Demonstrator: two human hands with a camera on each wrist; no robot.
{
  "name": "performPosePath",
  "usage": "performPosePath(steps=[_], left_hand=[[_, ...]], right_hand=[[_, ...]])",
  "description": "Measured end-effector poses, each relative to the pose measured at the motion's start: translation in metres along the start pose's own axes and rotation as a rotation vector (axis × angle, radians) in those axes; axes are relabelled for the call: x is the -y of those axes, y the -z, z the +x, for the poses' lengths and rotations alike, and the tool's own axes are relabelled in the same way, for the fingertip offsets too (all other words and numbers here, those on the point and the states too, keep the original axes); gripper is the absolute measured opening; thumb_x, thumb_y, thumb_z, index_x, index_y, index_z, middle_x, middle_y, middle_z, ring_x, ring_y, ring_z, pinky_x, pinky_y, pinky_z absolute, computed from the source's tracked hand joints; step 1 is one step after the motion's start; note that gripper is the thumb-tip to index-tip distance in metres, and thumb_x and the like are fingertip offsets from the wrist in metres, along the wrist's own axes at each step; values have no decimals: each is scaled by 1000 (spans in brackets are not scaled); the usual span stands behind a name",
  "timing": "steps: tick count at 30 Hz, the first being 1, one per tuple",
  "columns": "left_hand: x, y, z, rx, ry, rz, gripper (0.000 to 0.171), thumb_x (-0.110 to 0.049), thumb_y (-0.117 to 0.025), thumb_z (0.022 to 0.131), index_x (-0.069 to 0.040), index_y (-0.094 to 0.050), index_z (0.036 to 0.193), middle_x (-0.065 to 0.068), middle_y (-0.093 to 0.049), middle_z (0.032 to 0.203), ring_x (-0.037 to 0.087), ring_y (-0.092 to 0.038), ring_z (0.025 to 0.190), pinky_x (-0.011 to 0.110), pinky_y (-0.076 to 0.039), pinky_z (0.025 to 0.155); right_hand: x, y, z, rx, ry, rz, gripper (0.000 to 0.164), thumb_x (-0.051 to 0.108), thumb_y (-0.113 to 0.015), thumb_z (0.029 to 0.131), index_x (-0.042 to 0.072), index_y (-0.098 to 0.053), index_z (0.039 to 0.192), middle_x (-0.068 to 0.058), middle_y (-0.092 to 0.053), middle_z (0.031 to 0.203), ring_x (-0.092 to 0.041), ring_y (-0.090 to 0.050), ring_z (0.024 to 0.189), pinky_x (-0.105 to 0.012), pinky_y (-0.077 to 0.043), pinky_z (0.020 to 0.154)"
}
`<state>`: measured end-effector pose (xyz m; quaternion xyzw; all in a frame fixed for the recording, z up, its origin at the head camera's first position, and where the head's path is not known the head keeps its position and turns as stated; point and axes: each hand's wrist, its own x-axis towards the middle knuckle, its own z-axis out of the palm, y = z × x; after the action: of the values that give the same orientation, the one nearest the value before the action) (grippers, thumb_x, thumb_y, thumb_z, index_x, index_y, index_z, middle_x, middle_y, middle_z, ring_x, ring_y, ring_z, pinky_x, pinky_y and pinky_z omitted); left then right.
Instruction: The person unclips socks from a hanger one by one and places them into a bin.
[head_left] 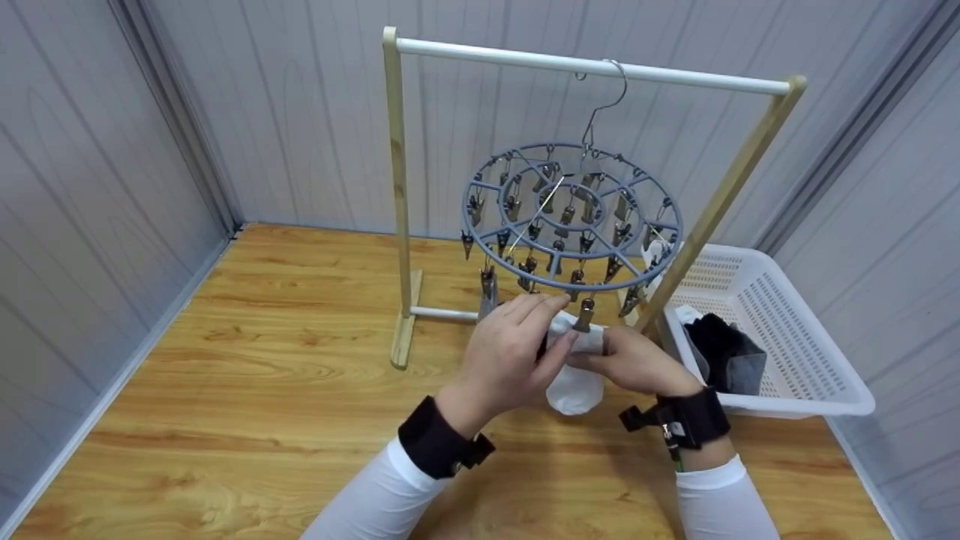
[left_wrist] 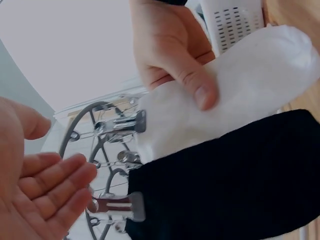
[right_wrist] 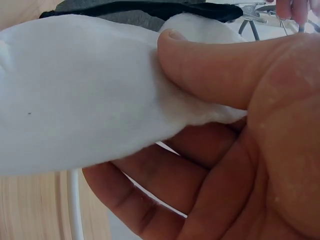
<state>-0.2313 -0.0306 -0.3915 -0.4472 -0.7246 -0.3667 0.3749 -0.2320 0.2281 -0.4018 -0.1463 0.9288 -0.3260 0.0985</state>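
A white sock (head_left: 574, 394) hangs by its cuff from a metal clip (head_left: 585, 315) of the round grey drying hanger (head_left: 471, 217). My right hand (head_left: 637, 360) pinches the sock near the cuff, thumb on one face and fingers behind, as the right wrist view shows. Close to the clips is my left hand (head_left: 510, 349); its fingers are spread apart from the thumb and hold nothing in the left wrist view. Beside the white sock a black sock (left_wrist: 220, 180) hangs from another clip (left_wrist: 120, 206). In the head view, my left hand mostly hides the black sock.
The hanger hooks over the white bar (head_left: 510, 55) of a wooden-legged rack (head_left: 401, 172). At the right, a white plastic basket (head_left: 810, 330) holds black and grey socks (head_left: 724, 352). Several unused clips dangle from the hanger. Wood-grain tabletop (head_left: 225, 390) lies beneath, with panel walls around.
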Motion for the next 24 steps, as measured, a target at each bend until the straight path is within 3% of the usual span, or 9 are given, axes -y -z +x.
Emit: performPosePath(steps=[5,10,18,24], left_hand=[[1,-3,-3,67,68,-87,41,-19,-74,108,7,-68,139,16,-77,123,27,-74,113,38,-61,101],[4,-5,-4,100,180,-168,43,-21,-73,109,6,-66,142,17,-75,134,28,-71,124,39,-59,107],[5,-4,-4,168,315,-285,44,-23,-67,113,4,-62,148,17,-70,147,30,-67,136,42,-54,116],[5,-3,-3,196,380,-342,42,-20,-63,115,4,-61,149,17,-70,145,29,-69,131,42,-56,112]], right_hand=[[5,-2,-1,0,46,-6,32,42,-74,109,15,-83,123,2,-80,105,-17,-68,84,-36,-56,77],[12,-7,-1,-9,92,-10,33,41,-73,109,16,-82,128,3,-81,109,-14,-71,89,-35,-59,81],[19,-20,3,-7,155,-26,28,37,-74,109,13,-81,122,9,-73,86,-8,-63,71,-28,-52,66],[21,-24,4,8,154,-29,28,39,-73,110,12,-81,110,11,-65,76,-7,-57,64,-27,-47,62]])
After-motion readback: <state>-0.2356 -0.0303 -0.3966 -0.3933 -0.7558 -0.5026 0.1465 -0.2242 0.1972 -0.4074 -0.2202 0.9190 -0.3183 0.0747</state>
